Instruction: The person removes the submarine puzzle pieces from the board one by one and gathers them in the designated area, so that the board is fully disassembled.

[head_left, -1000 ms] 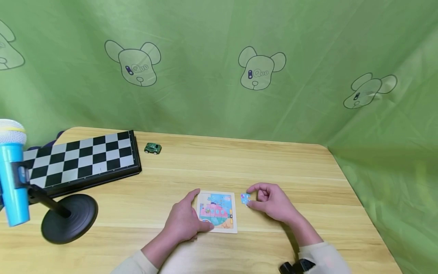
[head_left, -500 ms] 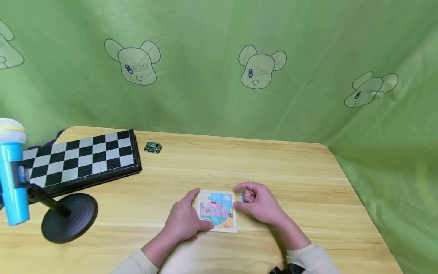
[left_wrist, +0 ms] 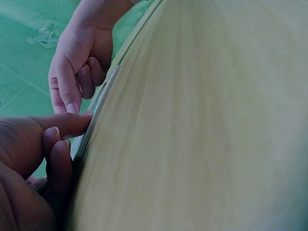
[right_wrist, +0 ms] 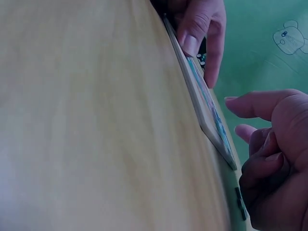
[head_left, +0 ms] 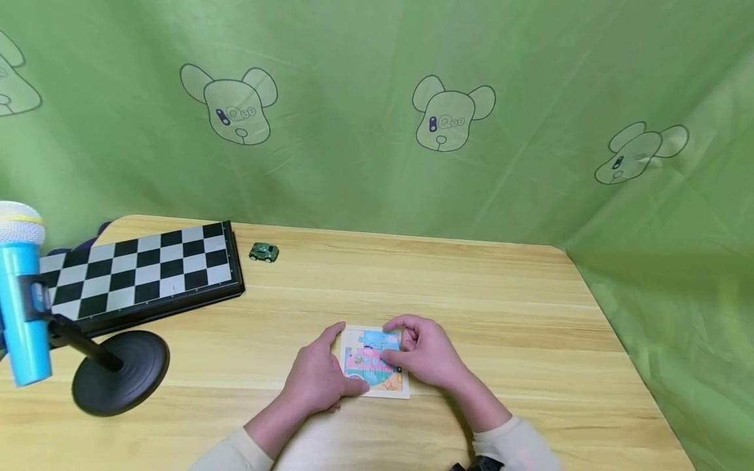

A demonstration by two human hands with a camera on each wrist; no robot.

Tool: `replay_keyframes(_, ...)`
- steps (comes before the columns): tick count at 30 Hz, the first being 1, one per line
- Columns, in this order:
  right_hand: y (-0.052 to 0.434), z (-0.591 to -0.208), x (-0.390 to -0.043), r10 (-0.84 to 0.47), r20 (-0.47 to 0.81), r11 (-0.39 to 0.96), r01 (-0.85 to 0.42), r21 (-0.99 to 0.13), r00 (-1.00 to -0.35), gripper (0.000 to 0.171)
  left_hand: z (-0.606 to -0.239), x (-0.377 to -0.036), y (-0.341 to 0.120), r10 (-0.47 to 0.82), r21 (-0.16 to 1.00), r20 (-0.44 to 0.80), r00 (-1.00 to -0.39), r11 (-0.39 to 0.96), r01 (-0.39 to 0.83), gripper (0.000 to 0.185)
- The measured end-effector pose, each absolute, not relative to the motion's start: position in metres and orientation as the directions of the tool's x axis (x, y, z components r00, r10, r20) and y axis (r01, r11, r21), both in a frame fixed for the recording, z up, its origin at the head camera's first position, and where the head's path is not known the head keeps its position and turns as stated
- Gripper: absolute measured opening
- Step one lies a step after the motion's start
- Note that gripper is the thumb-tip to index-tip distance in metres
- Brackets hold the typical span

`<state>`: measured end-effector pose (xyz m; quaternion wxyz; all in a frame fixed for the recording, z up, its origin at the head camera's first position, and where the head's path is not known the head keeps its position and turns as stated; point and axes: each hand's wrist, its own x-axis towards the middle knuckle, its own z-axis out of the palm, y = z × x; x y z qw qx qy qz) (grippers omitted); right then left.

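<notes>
Hands first: our left hand [head_left: 318,379] rests along the left edge of a small square picture puzzle board [head_left: 377,386], thumb at the top corner and index finger along the near edge, fingers curled against the frame to steady it. Our right hand [head_left: 425,356] hovers over the board's right side with fingers bent inward; whether it pinches a puzzle piece we cannot tell, since the fingers hide what is under them. The board lies flat on the wooden table [head_left: 501,294], near its front edge, directly before us, showing a blue, pink and orange cartoon picture. In the left wrist view the board [left_wrist: 98,113] appears edge-on between both hands. Farther out to the left stand a folded chessboard [head_left: 135,271], a small green toy car [head_left: 263,252] just beyond its corner, and a blue toy microphone [head_left: 20,294] on a black round stand [head_left: 120,373]. Green cloth printed with bear faces [head_left: 453,116] hangs behind. Our judgement of the risk: the thin board could slide or tip if the right hand presses unevenly, and seated pieces might pop out.
</notes>
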<state>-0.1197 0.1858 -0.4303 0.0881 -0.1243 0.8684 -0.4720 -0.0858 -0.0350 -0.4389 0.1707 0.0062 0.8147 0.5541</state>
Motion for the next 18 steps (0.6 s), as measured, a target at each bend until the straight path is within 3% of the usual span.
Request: replay_keyframes(18, 0.172, -0.431, -0.117, -0.242, -0.070, 0.620, -0.099, -0.778, -0.968, 0.031, -0.439, -0.086, -0.035, 0.194, 0.900, -0.273, -0.942, 0.398, -0.179, 0.113)
